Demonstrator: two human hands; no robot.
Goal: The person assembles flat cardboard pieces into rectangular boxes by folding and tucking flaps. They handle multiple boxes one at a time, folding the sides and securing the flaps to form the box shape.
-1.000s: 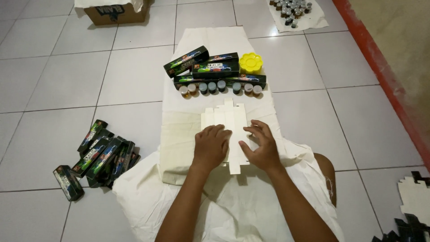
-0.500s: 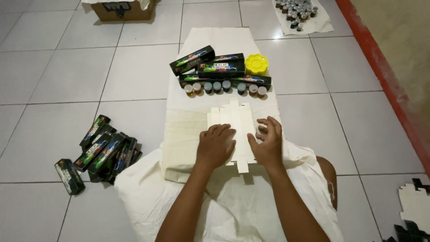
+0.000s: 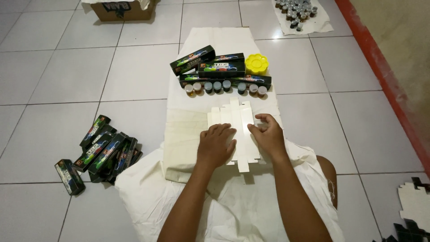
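While the person sits on the tiled floor (image 3: 58, 67), both hands rest palm-down on a flat, unfolded white carton blank (image 3: 233, 117) that lies on a folded cream cloth (image 3: 188, 139) spread over a larger white sheet (image 3: 148, 192). The left hand (image 3: 216, 145) lies flat with fingers extended across the lower left part of the blank, apparently pinning it so that it does not slide. The right hand (image 3: 268, 136) sits on the blank's right edge with fingers curled and fingertips pressing at the panel, seemingly to work or crease a flap there; neither hand encloses anything, so each grip is released and acts only by pressure. Just beyond the blank, a row of small paint pots (image 3: 224, 87) stands side by side, touching the front of a long dark printed box (image 3: 251, 80). Two further dark boxes (image 3: 210, 63) lie stacked on top, one tilted at an angle, and a yellow flower-shaped palette (image 3: 256, 63) rests beside them, all within arm's reach on the cloth. To the person's left, a loose heap of dark closed boxes (image 3: 101, 150) lies on the floor, well apart from the blank. A brown cardboard carton (image 3: 123, 10) stands at the far edge, another batch of small pots (image 3: 298, 9) sits on a separate white sheet far right, and more flat blanks (image 3: 414, 206) lie near the right knee.
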